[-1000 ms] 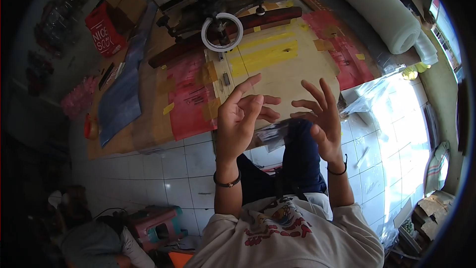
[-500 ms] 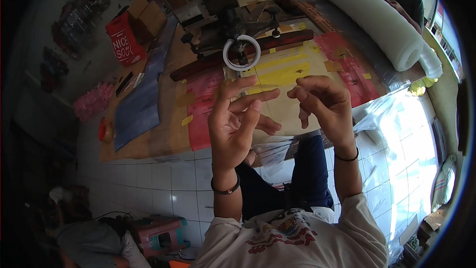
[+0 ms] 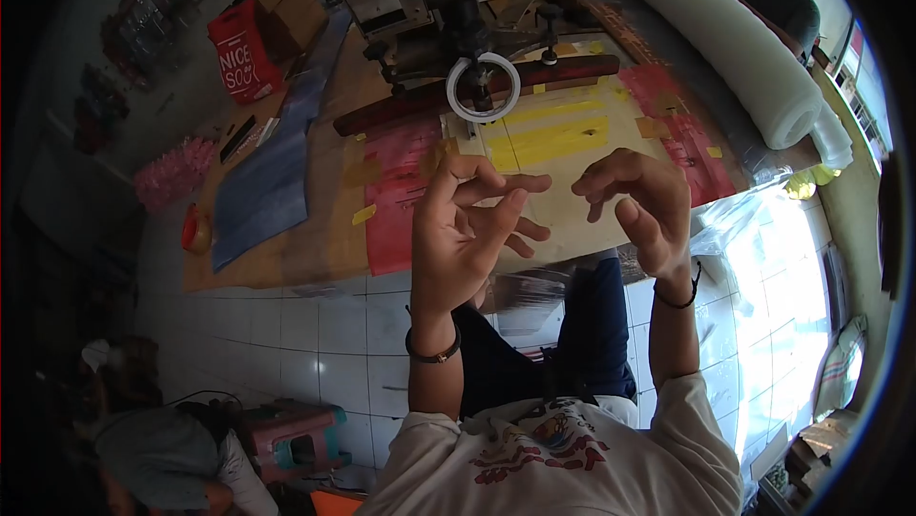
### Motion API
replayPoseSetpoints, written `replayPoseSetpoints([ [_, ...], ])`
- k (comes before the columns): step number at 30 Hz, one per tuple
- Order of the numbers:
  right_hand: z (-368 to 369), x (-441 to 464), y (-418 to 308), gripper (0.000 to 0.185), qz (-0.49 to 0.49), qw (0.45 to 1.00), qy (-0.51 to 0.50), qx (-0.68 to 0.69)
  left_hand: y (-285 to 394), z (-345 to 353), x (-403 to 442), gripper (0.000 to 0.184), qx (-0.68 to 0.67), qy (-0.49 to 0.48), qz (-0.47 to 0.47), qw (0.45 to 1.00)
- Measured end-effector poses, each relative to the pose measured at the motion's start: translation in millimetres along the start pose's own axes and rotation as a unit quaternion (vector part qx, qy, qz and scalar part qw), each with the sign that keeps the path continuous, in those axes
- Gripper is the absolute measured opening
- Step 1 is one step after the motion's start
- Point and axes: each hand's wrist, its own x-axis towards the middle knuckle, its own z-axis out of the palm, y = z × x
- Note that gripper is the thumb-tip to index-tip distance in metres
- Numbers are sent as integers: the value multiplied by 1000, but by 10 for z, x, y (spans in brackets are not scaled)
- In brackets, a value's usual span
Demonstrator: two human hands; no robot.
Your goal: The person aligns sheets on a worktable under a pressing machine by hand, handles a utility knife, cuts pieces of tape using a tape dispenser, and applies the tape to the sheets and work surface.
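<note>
My left hand (image 3: 469, 230) is raised above the front edge of the table (image 3: 258, 273), fingers apart and curved, with nothing visible in it. To its right, my right hand (image 3: 644, 206) hangs with bent, parted fingers and also shows nothing held. A gap separates the two hands. Beneath and beyond them lies a pale board (image 3: 563, 168) with yellow strips (image 3: 558, 139) and red sheets (image 3: 391, 196) at its sides. Past the hands stands a dark machine with a white ring (image 3: 450, 87) over a dark red bar (image 3: 382, 115).
A thick white foam roll (image 3: 744, 68) lies along the right side. Blue material (image 3: 262, 196), a red bag (image 3: 244, 58) and a tape roll (image 3: 196, 230) are on the left. A person (image 3: 778, 6) is at upper right, another person (image 3: 157, 454) at lower left, near a stool (image 3: 296, 440).
My right hand's fingers came together, then parted again. My left hand's index finger has curled more. The camera view has shifted, bringing more of the machine and the person at upper right into view.
</note>
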Motion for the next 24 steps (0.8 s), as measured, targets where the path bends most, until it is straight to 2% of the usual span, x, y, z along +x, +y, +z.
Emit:
replayPoseSetpoints([
  [4,109,91,-131,35,193,981,9,-6,-82,-37,-19,30,5,37,-4,999],
  [5,108,81,-56,38,198,980,8,30,-130,-92,-36,32,2,47,-12,999],
  [8,39,-6,176,42,230,969,-88,-21,-376,-260,-73,34,-12,102,-34,994],
  [11,-6,-87,541,47,256,961,-102,-3,-588,-358,-67,34,-15,132,-57,990],
  [14,78,46,500,46,334,931,21,148,-713,-314,16,34,-21,124,-64,990],
  [15,145,15,571,47,321,936,33,142,-746,-277,36,34,-24,118,-63,991],
  [18,137,49,654,46,307,949,-62,-11,-826,-183,85,33,-22,128,-56,990],
  [19,137,58,697,46,301,952,-42,-22,-840,-169,84,32,-25,143,-61,988],
  [20,117,82,782,45,292,955,-30,-50,-902,-191,103,32,110,167,4,980],
  [22,57,181,995,44,279,955,-5,-102,-1043,-258,99,31,372,201,122,898],
  [23,30,250,1054,43,293,941,-36,-165,-1044,-263,43,30,419,134,119,890],
  [24,35,248,1188,43,252,936,-48,-240,-1005,-260,18,30,463,66,119,876],
])
